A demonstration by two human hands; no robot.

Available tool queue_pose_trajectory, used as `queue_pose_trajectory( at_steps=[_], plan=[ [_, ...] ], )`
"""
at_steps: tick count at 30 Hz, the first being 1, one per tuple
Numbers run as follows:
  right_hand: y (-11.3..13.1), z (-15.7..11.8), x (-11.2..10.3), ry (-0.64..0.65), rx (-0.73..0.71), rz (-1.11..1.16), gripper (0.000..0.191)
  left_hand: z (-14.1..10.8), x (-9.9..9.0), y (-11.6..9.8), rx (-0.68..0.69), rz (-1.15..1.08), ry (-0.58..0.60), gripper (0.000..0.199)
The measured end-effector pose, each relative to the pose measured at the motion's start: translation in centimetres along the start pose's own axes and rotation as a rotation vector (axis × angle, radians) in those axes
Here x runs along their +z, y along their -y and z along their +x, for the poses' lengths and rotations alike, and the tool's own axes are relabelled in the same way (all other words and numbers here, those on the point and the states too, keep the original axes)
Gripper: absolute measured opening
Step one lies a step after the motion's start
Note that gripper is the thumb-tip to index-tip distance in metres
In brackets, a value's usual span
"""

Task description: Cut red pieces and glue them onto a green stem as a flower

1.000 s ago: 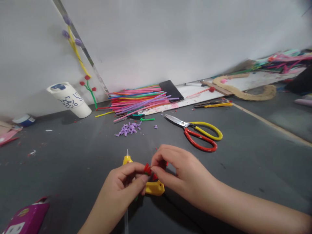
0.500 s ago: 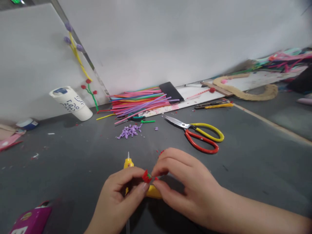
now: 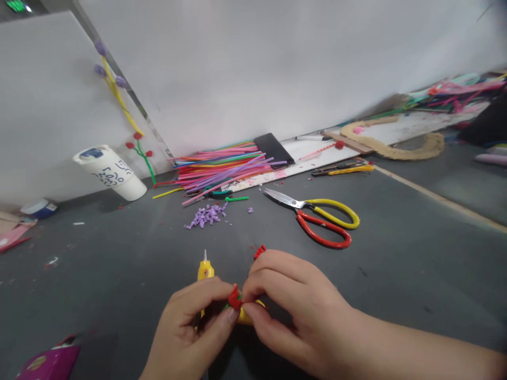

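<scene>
Two bare hands at work above a dark table [image 3: 412, 274]. The left hand [image 3: 190, 322] pinches a small red flower [image 3: 234, 298], with some green at its base, between thumb and forefinger. The right hand [image 3: 301, 301] has thumb and forefinger drawn nearly together against the flower's right side; whether they grip a separate piece cannot be told. The flower lies between the two hands, in front of a yellow glue gun [image 3: 205, 270], which the hands partly hide. Red bits [image 3: 259, 252] lie just beyond the right hand's knuckles. Farther back are scissors [image 3: 301, 205] with one red and one yellow handle, a heap of purple bits [image 3: 206, 215], and a bundle of coloured stems [image 3: 222, 170]. A white cup [image 3: 113, 173] leans at left.
</scene>
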State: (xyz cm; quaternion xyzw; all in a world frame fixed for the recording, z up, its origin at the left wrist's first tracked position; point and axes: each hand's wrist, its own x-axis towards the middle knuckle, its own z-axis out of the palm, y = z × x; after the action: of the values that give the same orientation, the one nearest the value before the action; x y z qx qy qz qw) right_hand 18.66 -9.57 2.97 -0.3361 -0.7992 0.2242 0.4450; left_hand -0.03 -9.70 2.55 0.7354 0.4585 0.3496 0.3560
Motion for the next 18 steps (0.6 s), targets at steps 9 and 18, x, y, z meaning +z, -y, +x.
queue_pose_trajectory(
  at_steps=[9, 18],
  plan=[
    [0.1, 0.3, -0.3, -0.036, 0.113, 0.105, 0.012, -0.1, 0.7, -0.1, -0.266, -0.302, -0.126, 0.007],
    [-0.1, 0.0, 0.5, -0.023, 0.146, 0.113, 0.009, 0.1, 1.1, -0.5, -0.302, -0.296, -0.124, 0.008]
  ],
)
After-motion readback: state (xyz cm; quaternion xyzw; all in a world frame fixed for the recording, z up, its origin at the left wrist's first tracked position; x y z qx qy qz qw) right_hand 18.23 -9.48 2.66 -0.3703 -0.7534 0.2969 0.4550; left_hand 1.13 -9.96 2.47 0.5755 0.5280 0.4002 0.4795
